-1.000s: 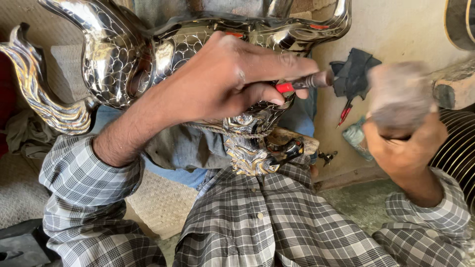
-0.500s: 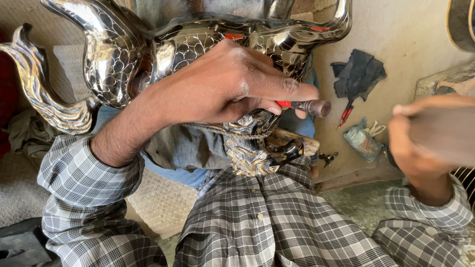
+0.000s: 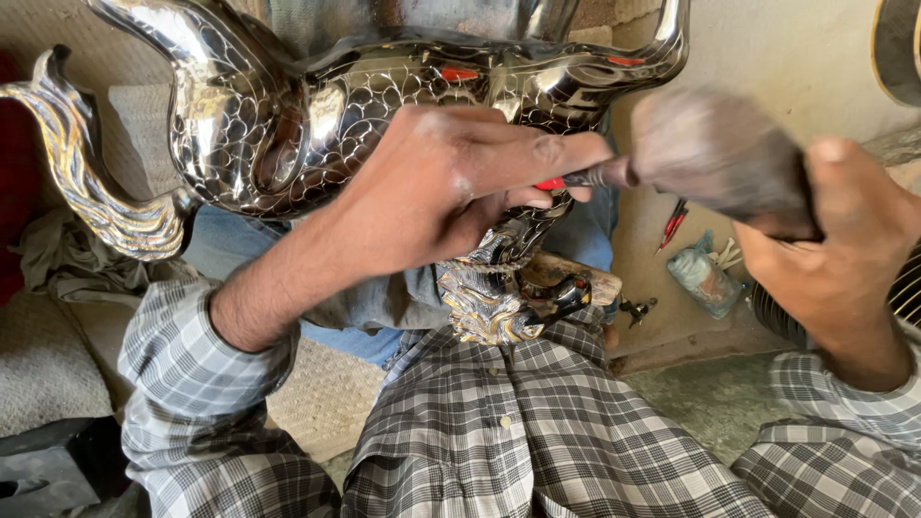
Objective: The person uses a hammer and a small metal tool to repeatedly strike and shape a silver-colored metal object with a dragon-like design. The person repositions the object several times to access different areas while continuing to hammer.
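Observation:
A large shiny metal piece with engraved fish scales and a curled tail lies across my lap. My left hand rests on it and pinches a thin chisel with a red grip, its butt end pointing right. My right hand grips a blurred mallet, whose head meets the chisel's end. Below the left hand, an ornate silver part of the piece sits against my checked shirt.
A wooden block lies under the ornate part. On the floor by the wall are red-handled tools, a small plastic bag and a few dark bits. A grey cloth lies at the left.
My right hand swung the mallet in from the right, and its head now meets the chisel's end. My left hand stayed on the metal piece holding the chisel.

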